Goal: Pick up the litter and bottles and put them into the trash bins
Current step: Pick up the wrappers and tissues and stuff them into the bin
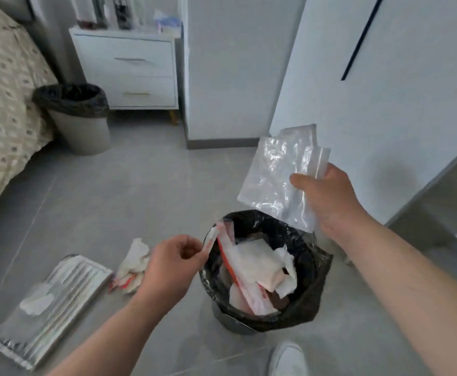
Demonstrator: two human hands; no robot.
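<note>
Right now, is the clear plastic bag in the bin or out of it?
Out. The right hand grips the clear plastic bag in the air above the near bin, over its far rim.

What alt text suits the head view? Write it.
Over a black-lined trash bin holding white paper, the right hand grips a clear plastic bag and the left hand pinches a red-and-white wrapper strip. Crumpled tissue and a silver foil pouch lie on the grey floor.
</note>
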